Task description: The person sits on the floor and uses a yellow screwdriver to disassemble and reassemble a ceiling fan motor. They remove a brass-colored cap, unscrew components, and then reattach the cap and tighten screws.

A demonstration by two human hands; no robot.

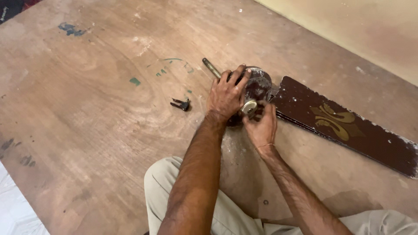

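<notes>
A dark, dusty ceiling fan motor (260,84) lies on a worn plywood board (96,113), with a metal rod (211,68) sticking out toward the upper left. My left hand (226,93) rests on top of the motor, fingers curled over its rim. Just right of it, my right hand (261,124) pinches a small round cream-coloured part (249,106) against the motor's side. A dark brown fan blade (348,126) with a gold ornament extends from the motor to the right edge.
A small black metal clip (181,104) lies on the board left of my hands. A beige wall (370,30) runs along the upper right. My knees in light trousers (165,191) sit at the bottom. A tiny washer (265,202) lies near them.
</notes>
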